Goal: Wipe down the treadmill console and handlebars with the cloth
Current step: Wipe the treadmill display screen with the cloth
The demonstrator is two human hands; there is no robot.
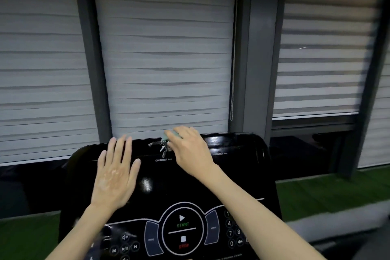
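The black glossy treadmill console fills the lower middle of the view. My left hand lies flat on its upper left part, fingers straight and spread. My right hand is at the console's top edge, fingers curled over a small pale green cloth that is mostly hidden under them. A black-and-white braided cord lies on the console just left of that hand. No handlebars are in view.
Start and stop buttons and a number pad sit on the lower console. Grey window blinds and dark frame posts stand close behind it. Green turf lies on both sides.
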